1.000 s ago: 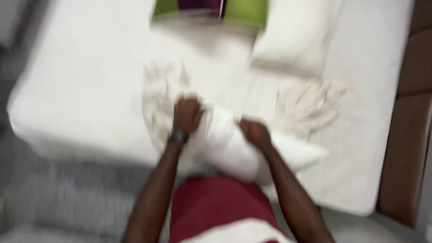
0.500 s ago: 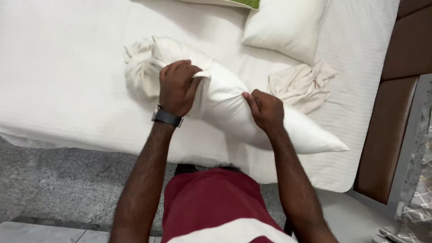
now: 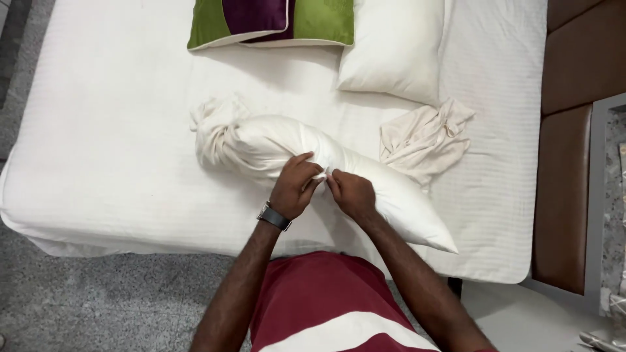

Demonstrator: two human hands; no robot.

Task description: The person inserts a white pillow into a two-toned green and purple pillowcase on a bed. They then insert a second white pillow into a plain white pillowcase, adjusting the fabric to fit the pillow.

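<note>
Both hands are pinching the cover edge on a long white pillow (image 3: 365, 179) lying near the bed's (image 3: 98, 130) front edge: left hand (image 3: 295, 186) (wearing a watch) touching right hand (image 3: 351, 193).

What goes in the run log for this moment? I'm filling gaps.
left hand: pinching pillowcase edge | right hand: pinching same edge | pillow: half-cased, on bed | spare cloth: beside pillow

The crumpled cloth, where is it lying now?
In the head view the crumpled cloth lies on the bed, right of the hands, just below the white pillow.
</note>
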